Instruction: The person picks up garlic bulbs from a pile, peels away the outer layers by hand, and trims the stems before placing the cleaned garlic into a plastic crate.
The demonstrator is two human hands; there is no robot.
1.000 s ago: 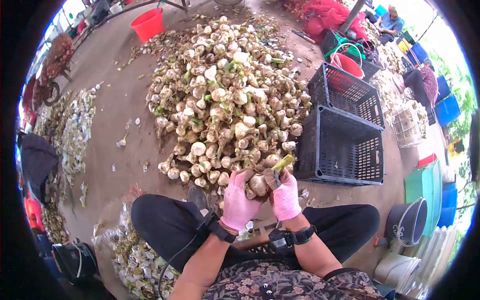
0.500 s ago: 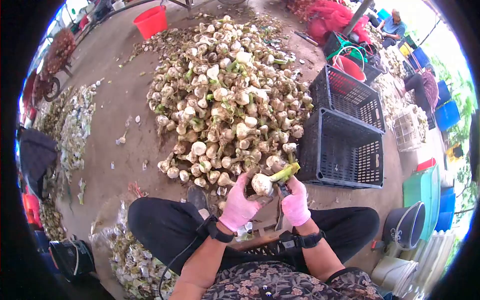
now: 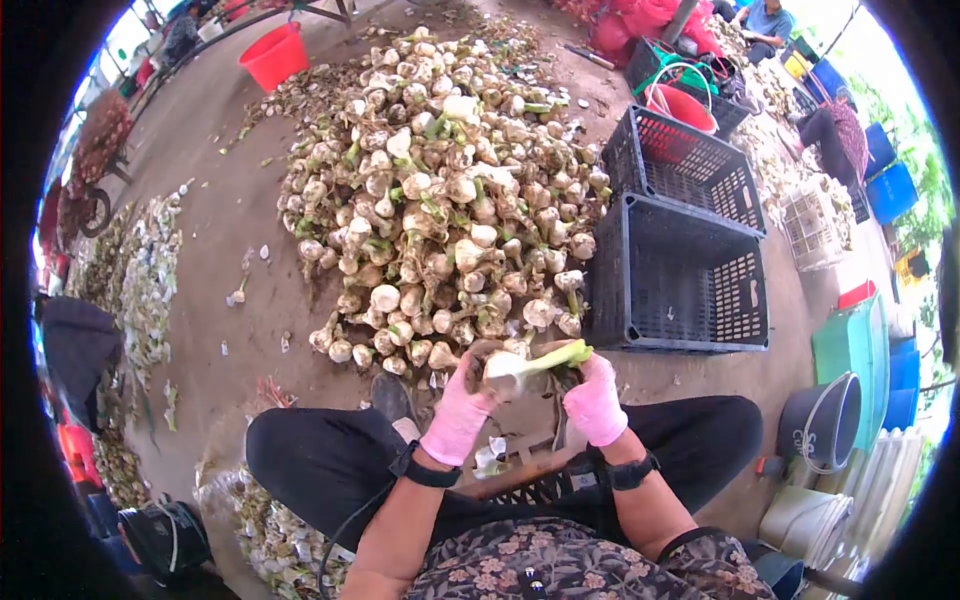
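Observation:
My left hand (image 3: 462, 408), in a pink glove with soil-darkened fingertips, is closed around a white garlic bulb (image 3: 503, 372). The bulb's thick stalk (image 3: 545, 360) points right and ends in a yellow-green tip. That tip overlaps the fingertips of my right hand (image 3: 597, 402), also pink-gloved and closed. What the right fingers grip is mostly hidden behind the stalk, and I cannot tell its kind. Just beyond both hands rises a large pile of garlic (image 3: 440, 200), bulbs with roots and cut stalks, soil still on many.
Two black plastic crates (image 3: 690, 275) stand right of the pile, with a red bucket (image 3: 682, 108) behind. Another red bucket (image 3: 274, 56) is at the back left. A dark pail (image 3: 820, 425) stands at the right. Garlic scraps (image 3: 275, 525) lie by my left knee. People sit at the far right.
The garlic has shifted slightly left and its stalk now lies flatter between my hands. A dark tool that showed at my right fingers is now largely hidden. The view has tilted slightly.

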